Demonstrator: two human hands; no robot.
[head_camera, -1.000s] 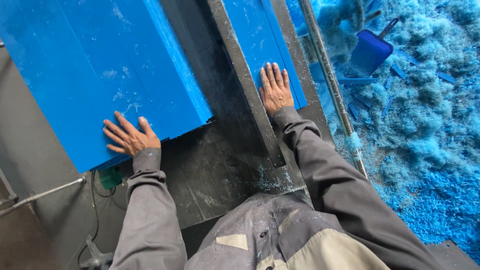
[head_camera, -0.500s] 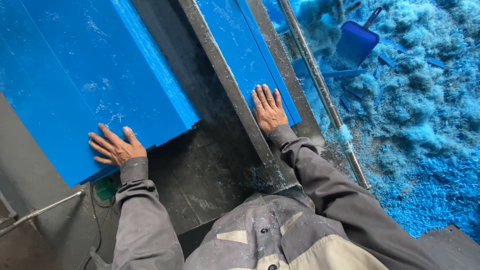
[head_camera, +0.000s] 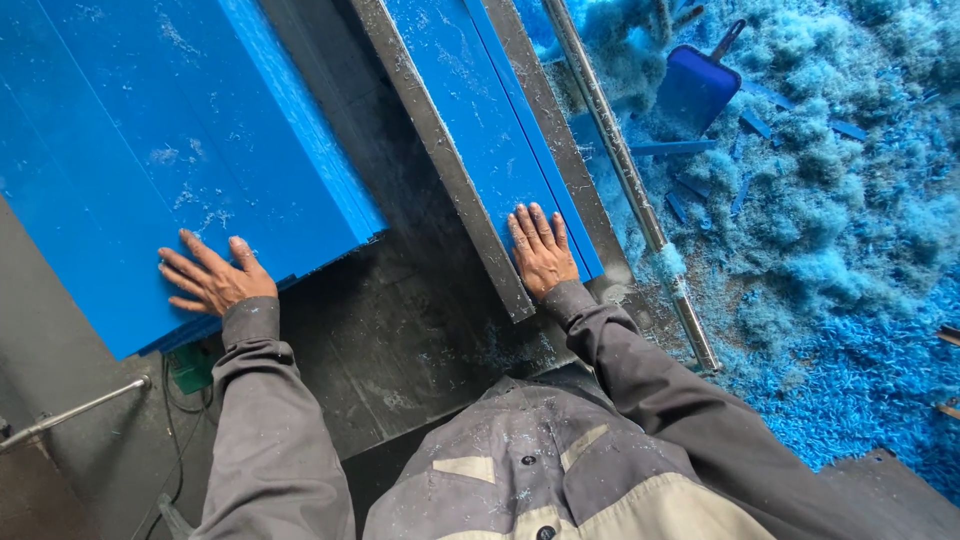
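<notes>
The left hand (head_camera: 215, 280) lies flat, fingers spread, on the near corner of a wide blue stack (head_camera: 170, 170) dusted with shavings. The right hand (head_camera: 540, 250) presses flat, fingers together, on a narrow blue strip (head_camera: 480, 110) beside a metal rail (head_camera: 430, 150) on the dark table (head_camera: 400, 330).

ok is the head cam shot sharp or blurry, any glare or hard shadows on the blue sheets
Head view: sharp on both hands, left hand and right hand; light is soft and even, with no hard shadows or glare on the wide blue sheet; straight rails fan outward toward the top, a wide-angle effect.
</notes>
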